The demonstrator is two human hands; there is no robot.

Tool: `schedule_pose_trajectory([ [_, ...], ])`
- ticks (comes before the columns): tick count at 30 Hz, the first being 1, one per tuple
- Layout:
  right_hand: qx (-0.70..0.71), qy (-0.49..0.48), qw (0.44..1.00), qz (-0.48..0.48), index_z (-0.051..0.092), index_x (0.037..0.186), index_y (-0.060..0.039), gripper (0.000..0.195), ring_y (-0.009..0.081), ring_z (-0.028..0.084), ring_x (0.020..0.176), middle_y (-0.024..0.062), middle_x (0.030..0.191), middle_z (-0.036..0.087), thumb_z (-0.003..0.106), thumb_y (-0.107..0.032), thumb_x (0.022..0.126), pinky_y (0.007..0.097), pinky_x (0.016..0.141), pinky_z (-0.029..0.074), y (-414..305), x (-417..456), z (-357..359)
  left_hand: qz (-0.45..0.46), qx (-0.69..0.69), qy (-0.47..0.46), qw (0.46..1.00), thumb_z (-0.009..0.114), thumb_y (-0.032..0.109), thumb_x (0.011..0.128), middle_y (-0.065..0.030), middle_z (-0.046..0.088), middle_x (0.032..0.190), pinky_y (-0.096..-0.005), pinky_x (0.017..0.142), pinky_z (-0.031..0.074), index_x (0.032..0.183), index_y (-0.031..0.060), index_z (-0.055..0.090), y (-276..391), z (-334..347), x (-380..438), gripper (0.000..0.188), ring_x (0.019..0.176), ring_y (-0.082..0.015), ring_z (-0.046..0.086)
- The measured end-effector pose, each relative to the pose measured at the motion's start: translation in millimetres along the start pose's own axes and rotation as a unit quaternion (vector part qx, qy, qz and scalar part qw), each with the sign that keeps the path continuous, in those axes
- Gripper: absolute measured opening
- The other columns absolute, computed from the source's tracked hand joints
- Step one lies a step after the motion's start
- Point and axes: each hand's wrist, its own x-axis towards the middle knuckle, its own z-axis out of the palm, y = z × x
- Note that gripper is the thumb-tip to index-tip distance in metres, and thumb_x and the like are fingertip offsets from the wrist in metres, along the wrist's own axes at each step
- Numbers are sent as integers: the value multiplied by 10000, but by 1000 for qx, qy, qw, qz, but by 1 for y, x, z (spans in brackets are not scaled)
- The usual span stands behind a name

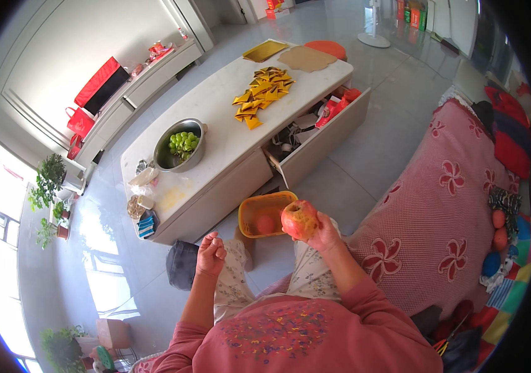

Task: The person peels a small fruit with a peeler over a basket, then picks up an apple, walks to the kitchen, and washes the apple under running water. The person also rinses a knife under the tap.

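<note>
My right hand [323, 233] grips a large red-and-yellow pomegranate [299, 219], held up over my right knee with its dark crown end tilted away from me. My left hand [211, 255] is curled above my left knee, and nothing shows in it. Below and between the hands, an orange plastic basket [244, 219] stands on the floor near my feet. Inside it lies a round reddish thing [266, 224], partly blurred by the basket wall. The pomegranate overlaps the basket's right rim in the view.
Ahead is a marble-topped coffee table [218, 140] with an open drawer [326, 140]. On it are a steel bowl [158, 156] of green grapes [184, 144] and folded gold paper pieces [263, 93]. A covered sofa [414, 210] is at right, a dark stool [182, 265] at left.
</note>
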Motion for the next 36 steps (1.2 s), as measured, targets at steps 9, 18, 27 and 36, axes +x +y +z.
schedule_pose_trajectory([
  [9,-8,-7,1000,-26,409,1340,-95,607,358,606,1054,159,1271,532,558,-460,879,428,679,587,0,-6,9,3,1,20,1000,527,48,934,-1,477,725,-217,488,335,1065,104,571,-3,-19,2,149,531,-87,376],
  [18,-11,42,999,-16,424,1347,-112,627,415,599,1047,147,1276,534,601,-453,851,483,705,586,-1,-18,9,-26,-58,5,998,539,47,926,-8,501,746,-222,494,350,1077,100,563,0,-33,7,161,542,-91,401],
  [27,-24,80,996,11,420,1350,-146,649,430,587,1064,126,1307,513,645,-450,823,502,717,582,6,-15,2,-23,-104,-9,994,547,31,920,-16,525,796,-215,541,395,1115,71,566,-1,-28,13,200,599,-91,438],
  [36,-87,108,987,80,428,1344,-83,700,308,584,1110,120,1270,546,701,-411,789,498,788,558,12,-8,0,1,-101,5,995,532,15,915,16,463,779,-190,530,361,1121,62,556,6,-44,9,213,612,-70,400],
])
